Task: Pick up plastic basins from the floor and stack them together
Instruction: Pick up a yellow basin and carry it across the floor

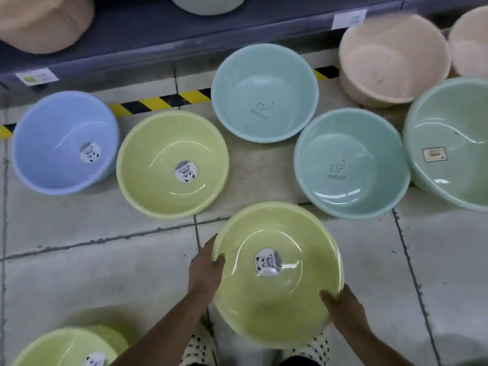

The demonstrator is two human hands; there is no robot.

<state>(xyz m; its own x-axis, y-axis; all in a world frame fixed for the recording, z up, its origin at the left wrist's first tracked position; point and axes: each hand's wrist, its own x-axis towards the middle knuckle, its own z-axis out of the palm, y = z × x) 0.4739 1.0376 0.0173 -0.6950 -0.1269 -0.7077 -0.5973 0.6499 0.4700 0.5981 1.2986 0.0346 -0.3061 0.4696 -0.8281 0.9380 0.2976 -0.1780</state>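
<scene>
I hold a yellow-green basin [277, 299] with a panda sticker above the tiled floor, near the bottom centre. My left hand [204, 268] grips its left rim and my right hand [343, 310] grips its lower right rim. On the floor beyond lie a second yellow-green basin [158, 180], a blue basin [58, 159], two teal basins [264, 75] [351, 196], a larger pale green basin [454, 133] and a stack of peach basins [390, 62]. More yellow-green basins [66, 347] sit at the bottom left.
A grey store shelf [158, 30] with price tags runs along the top, holding a tan basin [45, 22] and a pale one [208, 3]. Yellow-black hazard tape [163, 101] marks the floor before it. Another peach basin [470, 43] is at the far right. My dotted trouser legs [198, 350] show below.
</scene>
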